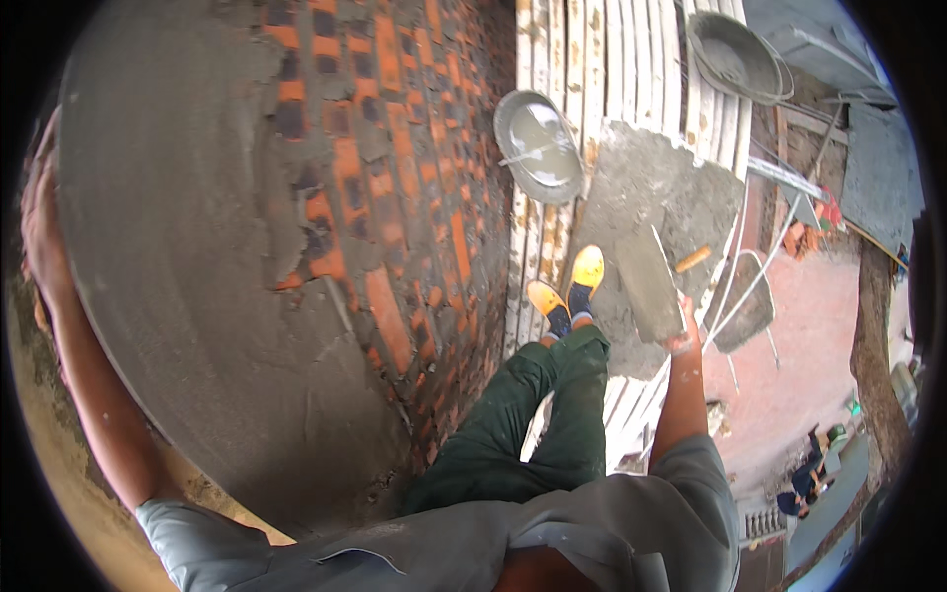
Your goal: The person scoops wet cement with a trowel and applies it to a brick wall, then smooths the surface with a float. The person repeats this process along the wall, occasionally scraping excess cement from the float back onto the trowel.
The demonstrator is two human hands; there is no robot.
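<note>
My right hand [683,331] is closed on the near end of a flat, rectangular plastering float [646,281] smeared with grey mortar. The float is over a mortar-covered board [621,222]. A short wooden handle [692,259] shows beside the float; what it belongs to is unclear. On the far left, my left hand [41,222] reaches round the outer edge of the wall, its fingers stretched out and partly hidden by that edge. Wet grey plaster [178,247] covers the wall's left part, while bare red brick [390,306] shows to the right.
I stand in yellow shoes [586,266] on ridged white sheeting [631,59]. A basin of cloudy water [541,148] and a dark bucket [735,59] are ahead. A wheelbarrow [745,306] stands on the lower ground at right, near a tree trunk [873,335]. Another person [807,479] is far below.
</note>
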